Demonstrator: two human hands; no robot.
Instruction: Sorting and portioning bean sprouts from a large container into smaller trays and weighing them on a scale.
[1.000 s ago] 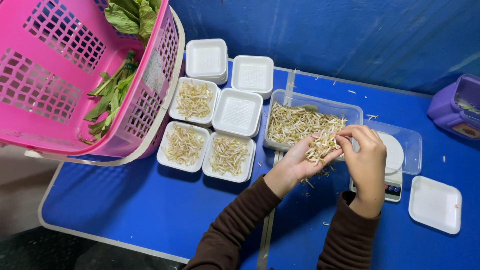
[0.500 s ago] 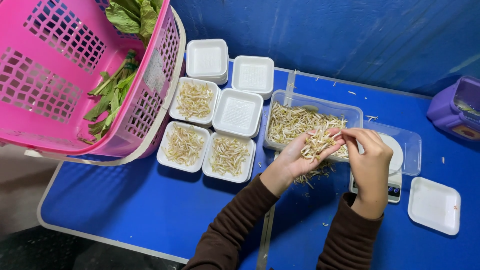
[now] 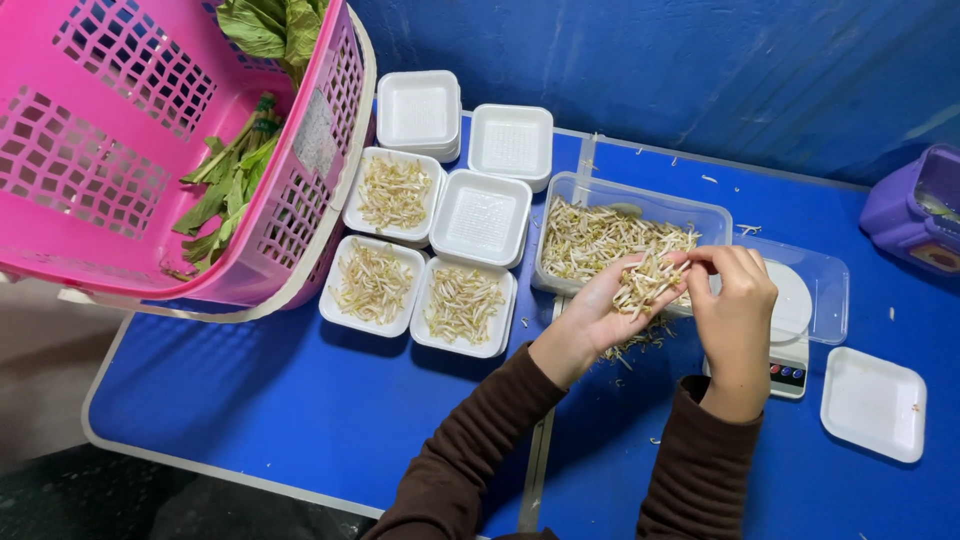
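My left hand (image 3: 597,318) is cupped palm-up, holding a clump of bean sprouts (image 3: 645,285) at the front edge of a clear plastic tub (image 3: 640,203) full of sprouts. My right hand (image 3: 735,310) hovers beside it, fingertips pinching at the clump. Loose sprouts lie on the blue table (image 3: 300,400) under my hands. A small white kitchen scale (image 3: 790,335) sits just right of my right hand.
Three white foam trays filled with sprouts (image 3: 372,285) and several empty ones (image 3: 482,217) stand left of the tub. A pink basket (image 3: 130,150) with leafy greens overhangs the table's left. One empty tray (image 3: 873,403) lies far right, a purple container (image 3: 915,210) behind it.
My left hand has lifted and opened a little with the sprouts. My right hand's fingers have shifted slightly left onto the clump.
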